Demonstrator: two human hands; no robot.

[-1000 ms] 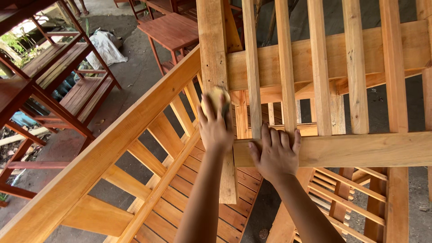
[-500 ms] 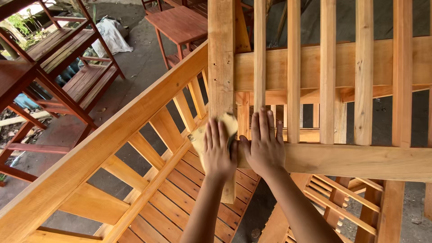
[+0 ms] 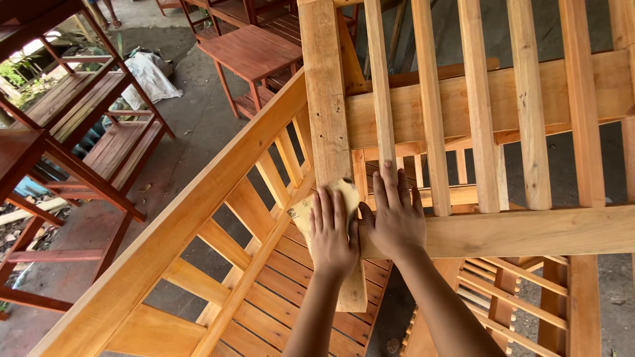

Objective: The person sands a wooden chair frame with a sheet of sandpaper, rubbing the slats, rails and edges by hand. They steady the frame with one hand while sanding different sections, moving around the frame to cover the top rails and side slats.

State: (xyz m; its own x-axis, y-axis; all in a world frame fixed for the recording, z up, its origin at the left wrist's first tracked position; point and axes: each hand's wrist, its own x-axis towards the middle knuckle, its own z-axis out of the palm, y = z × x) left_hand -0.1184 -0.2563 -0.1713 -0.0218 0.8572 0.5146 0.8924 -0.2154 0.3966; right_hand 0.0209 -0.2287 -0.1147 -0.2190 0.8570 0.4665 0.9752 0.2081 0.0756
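Dark red table (image 3: 251,49), red slatted benches (image 3: 99,142), white sack (image 3: 151,76) on floor

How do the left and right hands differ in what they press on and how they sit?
The left hand lies flat on a sheet of sandpaper against the upright post; the right hand is bare and rests on the horizontal rail. The left hand's fingers are close together; the right's are spread. Both lie palm-down, side by side.

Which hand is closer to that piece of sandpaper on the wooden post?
Left. The left hand lies flat on the sandpaper, pressing it against the upright post. The right hand rests just beside it, on the horizontal rail.
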